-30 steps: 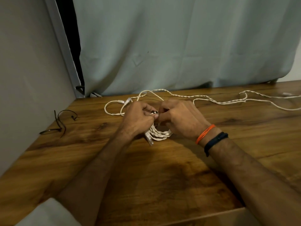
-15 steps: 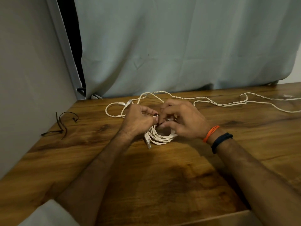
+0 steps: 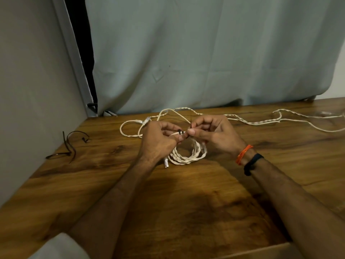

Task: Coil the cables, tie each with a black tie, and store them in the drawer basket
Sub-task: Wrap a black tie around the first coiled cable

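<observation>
A coiled white twisted cable (image 3: pixel 188 156) hangs from my hands just above the wooden table (image 3: pixel 186 202), with one plug end (image 3: pixel 166 163) poking out below my left wrist. My left hand (image 3: pixel 158 141) grips the top of the coil, where a black tie (image 3: pixel 180 132) is wrapped round the strands. My right hand (image 3: pixel 211 133) pinches the free end of that tie between thumb and forefinger. Loose white cables (image 3: pixel 252 121) trail along the back of the table to the right.
Spare black ties (image 3: pixel 69 146) lie at the table's left side near a grey wall. A pale curtain hangs behind the table. Another cable loop with connectors (image 3: pixel 145 121) lies behind my left hand. The table's front edge shows at the lower right.
Both hands have lifted the coil slightly and spread apart. The coil now hangs more open below them, and the black tie around its top is visible between my fingertips.
</observation>
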